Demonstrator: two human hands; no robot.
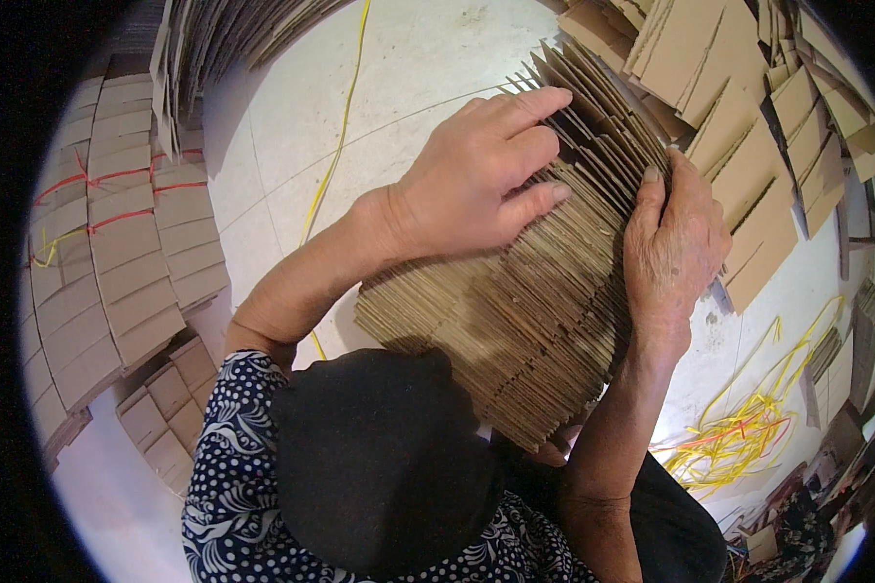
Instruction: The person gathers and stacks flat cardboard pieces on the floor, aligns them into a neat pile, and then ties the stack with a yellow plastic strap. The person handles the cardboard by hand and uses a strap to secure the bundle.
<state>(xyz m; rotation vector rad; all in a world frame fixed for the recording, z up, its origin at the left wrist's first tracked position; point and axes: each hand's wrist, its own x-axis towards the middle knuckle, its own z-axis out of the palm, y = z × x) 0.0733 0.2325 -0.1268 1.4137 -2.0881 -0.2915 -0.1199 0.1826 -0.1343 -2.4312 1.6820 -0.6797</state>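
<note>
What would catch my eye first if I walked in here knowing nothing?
Probably the dense row of brown cardboard pieces in the middle, with the person's left grip over its upper part and right grip against its right side. Then the bright yellow tangle of strapping on the pale floor, lower right. Along the left edge, cardboard bundles are crossed by red ties.

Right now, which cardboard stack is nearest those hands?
The middle stack of brown cardboard sheets: the left hand is over it and the right hand is against its right side. The red-tied stack at far left lies away from both.
</note>
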